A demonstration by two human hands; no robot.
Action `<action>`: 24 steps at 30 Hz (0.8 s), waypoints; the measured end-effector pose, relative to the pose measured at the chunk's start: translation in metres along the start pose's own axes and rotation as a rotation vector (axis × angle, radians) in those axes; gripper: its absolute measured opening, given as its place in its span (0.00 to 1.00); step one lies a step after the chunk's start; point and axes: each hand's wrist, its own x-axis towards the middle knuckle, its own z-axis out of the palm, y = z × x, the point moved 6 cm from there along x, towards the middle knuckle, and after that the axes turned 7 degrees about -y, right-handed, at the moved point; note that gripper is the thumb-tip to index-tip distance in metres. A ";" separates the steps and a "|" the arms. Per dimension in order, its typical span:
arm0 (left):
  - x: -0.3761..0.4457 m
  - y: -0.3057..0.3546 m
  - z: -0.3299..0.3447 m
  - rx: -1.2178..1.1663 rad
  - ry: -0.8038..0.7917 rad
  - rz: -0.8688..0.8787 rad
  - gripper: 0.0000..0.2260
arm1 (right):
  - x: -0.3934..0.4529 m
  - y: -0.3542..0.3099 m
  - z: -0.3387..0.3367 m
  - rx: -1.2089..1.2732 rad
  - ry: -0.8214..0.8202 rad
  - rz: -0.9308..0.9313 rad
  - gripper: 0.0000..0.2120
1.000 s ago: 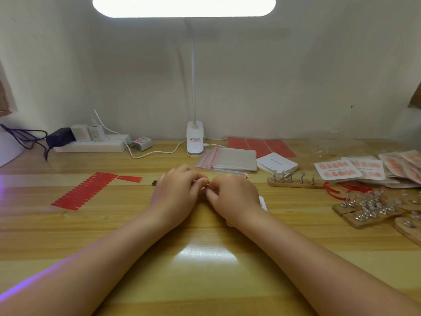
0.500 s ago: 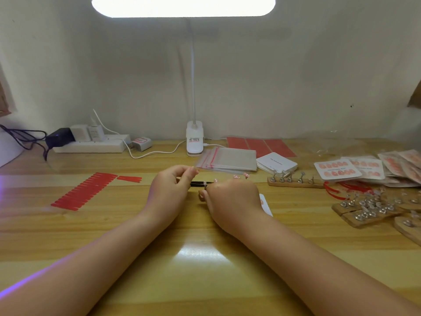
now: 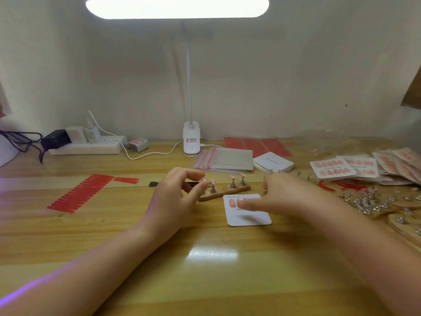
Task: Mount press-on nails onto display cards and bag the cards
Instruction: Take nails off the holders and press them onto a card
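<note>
2 hands (image 3: 173, 197), 1 lamp (image 3: 191, 142)

Display card (image 3: 248, 218) lies just before the nail stand (image 3: 224, 192), bags (image 3: 225, 158) behind.

Plain off-white wall (image 3: 296, 76) behind, slightly mottled. Wooden surface (image 3: 205, 270) with light varnished planks, glare patch in the near middle. Clip-on LED lamp (image 3: 177, 7) overhead on a white gooseneck, base (image 3: 191, 140) at the back edge. White power strip (image 3: 87, 145) back left with plugs and dark cables.
</note>
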 end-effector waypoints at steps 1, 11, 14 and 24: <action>-0.001 0.002 0.001 0.023 -0.008 0.024 0.06 | 0.000 0.002 0.004 -0.001 0.009 -0.006 0.33; -0.006 0.001 0.012 0.154 -0.105 0.007 0.04 | 0.005 0.010 0.012 0.150 0.067 -0.054 0.34; -0.007 0.002 0.014 0.157 -0.127 0.011 0.04 | 0.007 0.015 0.014 0.225 0.047 -0.062 0.33; -0.007 0.001 0.018 -0.105 -0.123 -0.185 0.04 | -0.002 0.002 0.016 0.488 0.154 -0.259 0.36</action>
